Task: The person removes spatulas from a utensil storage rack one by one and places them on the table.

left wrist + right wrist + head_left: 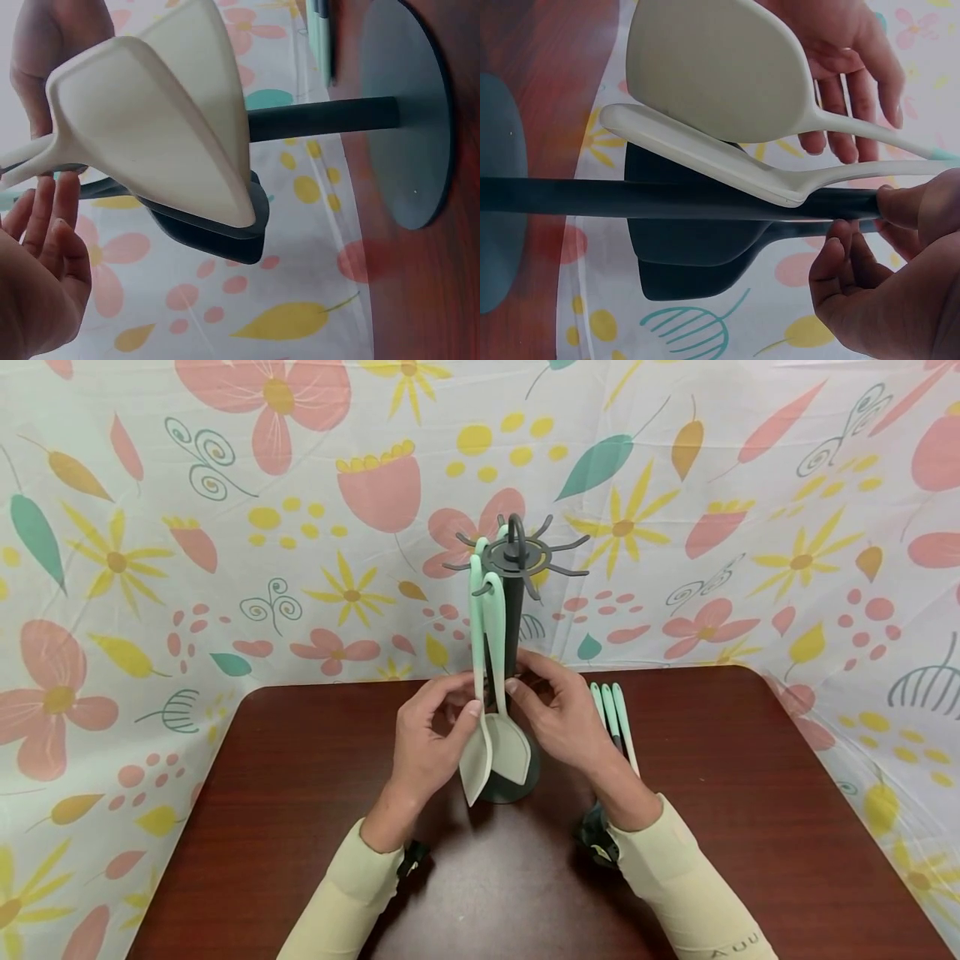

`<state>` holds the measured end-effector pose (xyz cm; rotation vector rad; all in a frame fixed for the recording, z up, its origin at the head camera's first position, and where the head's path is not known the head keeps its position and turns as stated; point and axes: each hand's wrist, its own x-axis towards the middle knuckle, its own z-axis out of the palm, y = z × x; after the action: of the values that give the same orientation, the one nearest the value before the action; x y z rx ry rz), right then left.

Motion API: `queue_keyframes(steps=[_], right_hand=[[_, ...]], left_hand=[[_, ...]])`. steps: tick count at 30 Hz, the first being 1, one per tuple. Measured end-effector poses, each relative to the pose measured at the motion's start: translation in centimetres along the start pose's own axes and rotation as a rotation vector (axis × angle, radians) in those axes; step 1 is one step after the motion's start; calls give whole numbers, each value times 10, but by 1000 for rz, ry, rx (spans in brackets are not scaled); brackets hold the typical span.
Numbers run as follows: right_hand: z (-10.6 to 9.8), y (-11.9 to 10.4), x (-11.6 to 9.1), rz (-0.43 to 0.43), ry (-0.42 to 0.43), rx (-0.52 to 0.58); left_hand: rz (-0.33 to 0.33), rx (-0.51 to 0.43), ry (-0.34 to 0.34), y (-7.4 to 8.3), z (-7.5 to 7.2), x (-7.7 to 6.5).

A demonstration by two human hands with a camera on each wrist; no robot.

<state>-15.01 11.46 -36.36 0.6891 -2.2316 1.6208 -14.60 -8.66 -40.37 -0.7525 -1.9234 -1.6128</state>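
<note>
A dark utensil stand (513, 635) rises at centre, with a hooked ring on top. Two cream turners with mint handles hang in front; the left one (477, 764) is turned edge-on in the head view, and the right one (513, 750) faces forward. Dark-headed utensils (694, 281) hang behind the pole. My right hand (558, 714) grips the stand's pole, thumb in front and forefinger reaching behind. My left hand (427, 739) is beside the left turner's neck, its fingers loosely extended (832, 105) behind it; whether they touch is unclear.
Several mint-handled utensils (615, 714) lie on the brown table (285, 827), right of the stand and partly hidden by my right arm. A flower-patterned cloth (300, 543) hangs behind the table. The stand's round base (409, 172) rests on the tabletop.
</note>
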Motion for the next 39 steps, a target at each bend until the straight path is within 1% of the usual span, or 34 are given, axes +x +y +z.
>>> queue_keyframes(steps=[6,11,17,39], right_hand=[[0,1,-1,-1,3,-7],[-1,2,-1,11,1,-10],[-1,4,-1,-8,-5,-22],[1,5,0,-37,-2,-30]], left_hand=[[17,18,-14,4,-1,0],[46,11,-7,4,-2,1],[74,16,7,5,-2,2],[97,-45,29,8,-8,3]])
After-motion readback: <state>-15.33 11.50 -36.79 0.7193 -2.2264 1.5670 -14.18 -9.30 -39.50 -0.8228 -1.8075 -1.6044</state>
